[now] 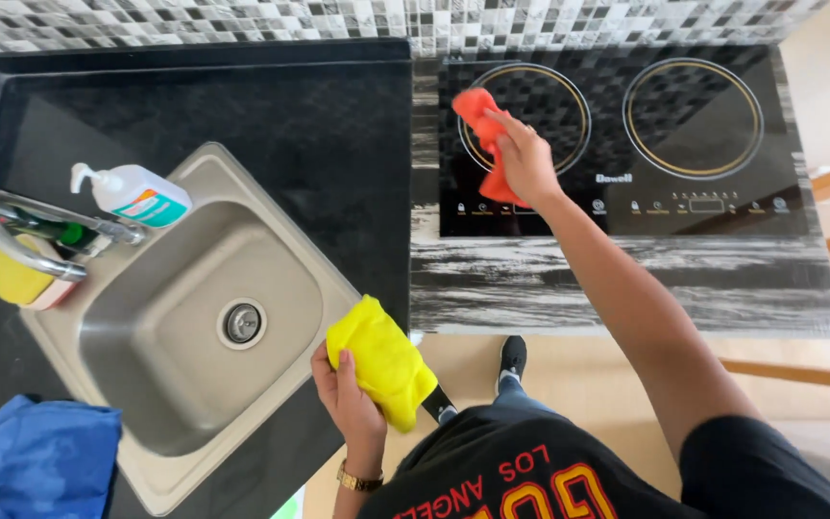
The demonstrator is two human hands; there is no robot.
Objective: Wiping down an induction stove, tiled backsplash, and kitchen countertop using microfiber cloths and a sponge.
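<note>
A white pump bottle (132,192) lies on its side at the back left corner of the sink (146,327), just behind the tap (21,231). On its body there is a label (153,205) with teal and orange-red colours. Behind the tap, a dark green bottle (50,231) is partly hidden. On the front strip of the black cooktop (617,144), a small rectangular display (706,205) sits among white touch symbols; it is dark.
</note>
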